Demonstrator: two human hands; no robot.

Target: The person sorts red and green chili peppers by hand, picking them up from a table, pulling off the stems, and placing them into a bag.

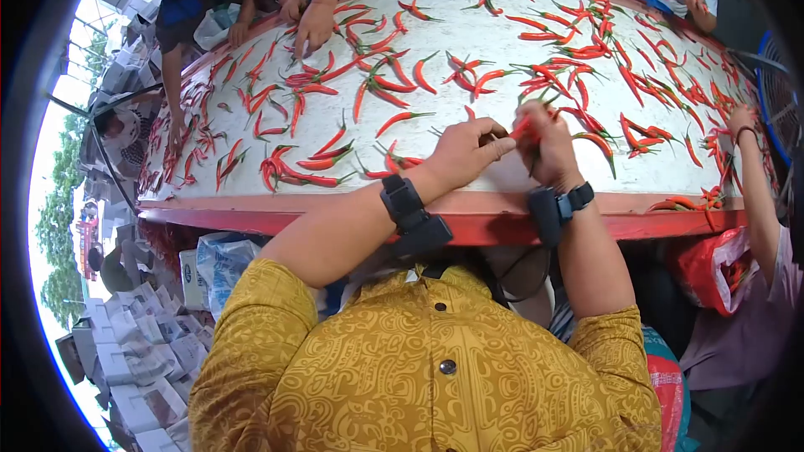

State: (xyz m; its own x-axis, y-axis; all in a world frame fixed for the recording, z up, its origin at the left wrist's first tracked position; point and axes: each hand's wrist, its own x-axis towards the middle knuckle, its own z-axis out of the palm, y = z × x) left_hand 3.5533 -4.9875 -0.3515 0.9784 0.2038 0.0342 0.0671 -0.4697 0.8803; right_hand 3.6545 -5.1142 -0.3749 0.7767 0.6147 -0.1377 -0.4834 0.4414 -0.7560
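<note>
My left hand [471,151] is just above the front part of the white table [318,130], its thumb and fingers pinched together; whatever may be between them is too small to make out. Beside it on the right, my right hand [548,146] is closed around red chili peppers [523,129], with a green stem showing above the fingers. Many red chilies with green stems lie scattered over the table around both hands. One long chili [596,146] lies just right of my right hand.
Co-workers' hands reach over the far edge [316,23], the left side [176,136] and the right side [742,120]. A raised red rim [352,203] runs along the table's front. A red bag [712,272] with chilies hangs at the right; a fan [775,96] stands behind.
</note>
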